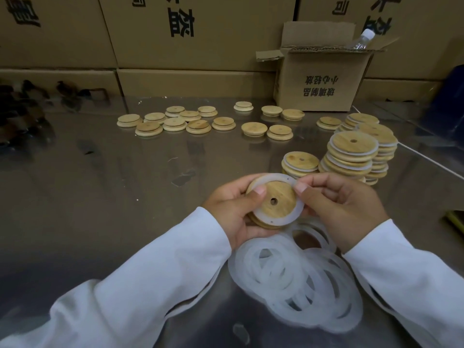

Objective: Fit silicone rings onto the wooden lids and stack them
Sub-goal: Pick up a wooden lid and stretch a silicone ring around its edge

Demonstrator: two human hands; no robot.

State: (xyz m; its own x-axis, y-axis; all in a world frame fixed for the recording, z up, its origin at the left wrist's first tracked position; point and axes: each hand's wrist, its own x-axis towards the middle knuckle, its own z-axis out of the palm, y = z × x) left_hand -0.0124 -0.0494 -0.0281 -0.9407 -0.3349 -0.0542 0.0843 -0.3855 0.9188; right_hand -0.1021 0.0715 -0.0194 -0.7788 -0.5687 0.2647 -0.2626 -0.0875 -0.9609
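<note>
My left hand (232, 212) grips a round wooden lid (277, 194) with a centre hole, thumb pressed on its top face. A white silicone ring (292, 217) lies around the lid's raised centre. My right hand (339, 204) pinches the ring's right edge between thumb and fingers. A loose pile of silicone rings (296, 277) lies on the table just below my hands. Stacks of lids fitted with rings (351, 156) stand to the right behind my hands.
Several bare wooden lids (198, 121) are scattered across the far side of the shiny metal table (100, 184). An open cardboard box (321, 79) with a plastic bottle (362, 40) stands at the back right. Large cartons (175, 33) wall off the rear.
</note>
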